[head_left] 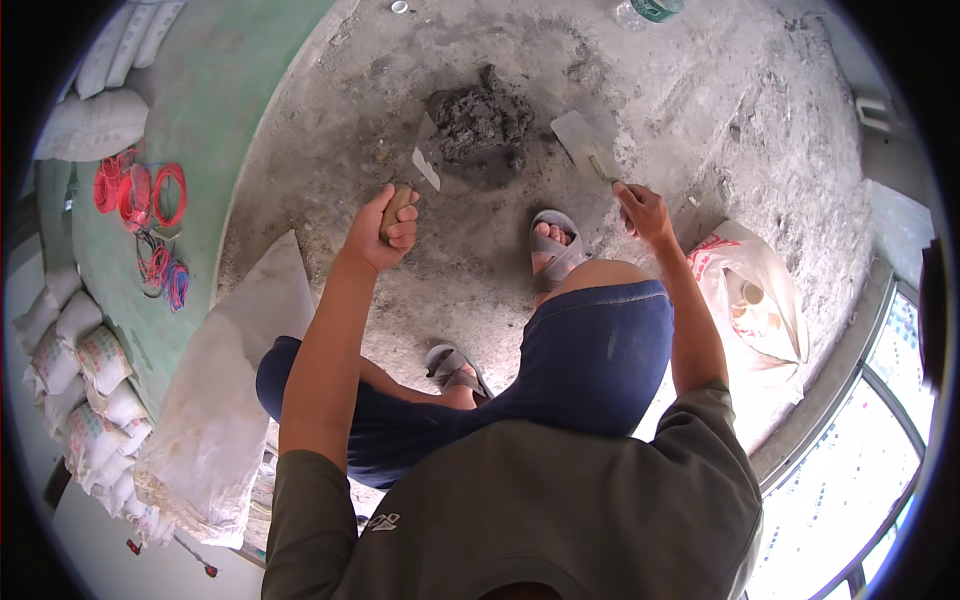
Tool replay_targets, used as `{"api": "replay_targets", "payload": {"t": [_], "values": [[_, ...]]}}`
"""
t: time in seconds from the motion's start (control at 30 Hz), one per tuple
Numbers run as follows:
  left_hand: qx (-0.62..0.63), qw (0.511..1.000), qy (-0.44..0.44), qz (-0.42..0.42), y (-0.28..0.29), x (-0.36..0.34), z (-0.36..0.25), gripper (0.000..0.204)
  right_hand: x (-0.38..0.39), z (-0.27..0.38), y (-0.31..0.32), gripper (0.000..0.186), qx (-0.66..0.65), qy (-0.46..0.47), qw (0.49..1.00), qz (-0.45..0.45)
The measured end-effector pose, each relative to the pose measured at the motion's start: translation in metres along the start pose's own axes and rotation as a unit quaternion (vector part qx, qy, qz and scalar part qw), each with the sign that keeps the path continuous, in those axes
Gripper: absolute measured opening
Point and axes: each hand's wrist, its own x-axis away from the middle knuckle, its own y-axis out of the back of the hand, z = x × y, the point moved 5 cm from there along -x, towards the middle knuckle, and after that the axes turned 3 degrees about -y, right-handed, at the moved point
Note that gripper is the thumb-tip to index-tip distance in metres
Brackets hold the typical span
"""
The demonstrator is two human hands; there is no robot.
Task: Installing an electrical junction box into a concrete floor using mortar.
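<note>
A heap of dark wet mortar (485, 120) lies on the dusty concrete floor in front of me. My left hand (388, 228) is closed round the brown handle of a trowel (427, 165); its pale blade is seen at a slant, at the heap's left edge. On the other side, my right hand (643, 212) grips a flat plastering trowel (582, 143). That broad grey blade is tilted just right of the mortar, apart from it. The right hand's fingers partly hide the handle.
A white sack (755, 300) with pale contents stands at my right. A large whitish sack (235, 370) lies at my left. Red wire coils (138, 195) rest on the green floor, near stacked bags (90, 380). A plastic bottle (645, 10) lies at the far edge.
</note>
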Motion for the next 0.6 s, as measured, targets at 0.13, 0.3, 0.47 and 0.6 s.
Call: {"api": "replay_targets", "payload": {"t": [0.13, 0.3, 0.47, 0.6], "values": [[-0.002, 1.0, 0.01, 0.029, 0.001, -0.005, 0.002, 0.039, -0.005, 0.0, -0.008, 0.042, -0.066, -0.035, 0.997, 0.035], [0.006, 1.0, -0.005, 0.023, 0.0, -0.01, 0.005, 0.039, -0.027, 0.03, -0.074, 0.045, -0.221, 0.002, 0.969, 0.108], [-0.002, 1.0, 0.0, 0.005, 0.0, -0.007, 0.006, 0.039, -0.072, 0.05, -0.134, 0.048, 0.047, 0.046, 0.997, 0.047], [-0.023, 1.0, -0.016, 0.007, 0.003, 0.0, 0.003, 0.037, -0.041, 0.031, -0.112, 0.046, 0.174, 0.156, 0.971, -0.055]]}}
